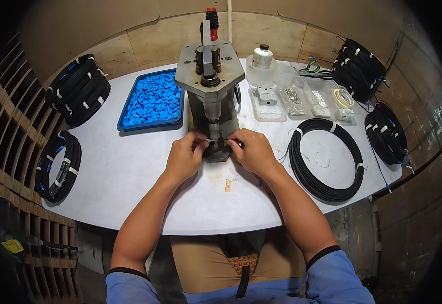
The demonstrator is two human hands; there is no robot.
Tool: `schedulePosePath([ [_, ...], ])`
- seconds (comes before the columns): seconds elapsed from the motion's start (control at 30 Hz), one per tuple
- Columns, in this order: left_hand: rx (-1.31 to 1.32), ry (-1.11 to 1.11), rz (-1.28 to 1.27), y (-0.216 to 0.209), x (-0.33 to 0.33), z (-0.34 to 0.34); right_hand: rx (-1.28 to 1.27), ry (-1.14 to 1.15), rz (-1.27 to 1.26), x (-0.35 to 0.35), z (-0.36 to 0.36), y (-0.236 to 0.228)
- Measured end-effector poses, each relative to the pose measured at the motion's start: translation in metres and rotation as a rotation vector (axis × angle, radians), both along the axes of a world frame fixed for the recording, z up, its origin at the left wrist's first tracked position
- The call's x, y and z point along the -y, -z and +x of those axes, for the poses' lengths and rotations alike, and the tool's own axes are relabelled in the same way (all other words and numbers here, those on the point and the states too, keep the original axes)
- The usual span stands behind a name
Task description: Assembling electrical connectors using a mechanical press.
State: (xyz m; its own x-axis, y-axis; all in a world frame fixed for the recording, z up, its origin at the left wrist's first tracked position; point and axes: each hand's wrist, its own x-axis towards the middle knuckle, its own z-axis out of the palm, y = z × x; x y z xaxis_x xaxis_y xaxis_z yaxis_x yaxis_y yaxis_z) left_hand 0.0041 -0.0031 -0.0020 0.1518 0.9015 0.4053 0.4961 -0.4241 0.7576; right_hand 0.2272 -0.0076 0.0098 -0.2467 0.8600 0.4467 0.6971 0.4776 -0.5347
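Note:
A grey metal bench press [210, 83] stands upright in front of me, its ram pointing down over the base. My left hand [186, 153] is at the left of the press's lower end, thumb and fingers pinched on a small silvery piece [209, 141] whose kind I cannot make out. From the other side my right hand [254, 148] pinches a thin black cable [240, 144] under the ram. A strand runs from beside this hand toward the large black cable coil [298, 167] on the right. The fingertips hide most of what lies between them.
A dark blue tray [122, 127] of small blue parts stands left of the press. More black coils [82, 91] lie at both table ends. Back right are a white bottle [262, 57], clear boxes [269, 112] of small parts and a tape roll [343, 98].

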Motion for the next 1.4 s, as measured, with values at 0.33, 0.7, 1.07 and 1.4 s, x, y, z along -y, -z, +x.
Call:
schedulePosePath([
  [0.33, 0.002, 0.003, 0.038, 0.0039, -0.002, -0.0012, 0.045, 0.017, 0.029, 0.0016, -0.0017, -0.0017],
  [0.7, -0.006, 0.0, -0.01, -0.0044, 0.0013, 0.0004, 0.053, 0.014, 0.044, -0.0003, -0.001, 0.0012],
  [1.07, -0.024, 0.009, 0.026, 0.0001, 0.0005, -0.0011, 0.053, 0.006, 0.111, -0.0007, 0.0002, 0.0054],
  [1.4, -0.014, 0.012, 0.009, 0.0006, -0.0013, -0.0023, 0.071, 0.012, 0.119, -0.001, -0.0006, 0.0046],
])
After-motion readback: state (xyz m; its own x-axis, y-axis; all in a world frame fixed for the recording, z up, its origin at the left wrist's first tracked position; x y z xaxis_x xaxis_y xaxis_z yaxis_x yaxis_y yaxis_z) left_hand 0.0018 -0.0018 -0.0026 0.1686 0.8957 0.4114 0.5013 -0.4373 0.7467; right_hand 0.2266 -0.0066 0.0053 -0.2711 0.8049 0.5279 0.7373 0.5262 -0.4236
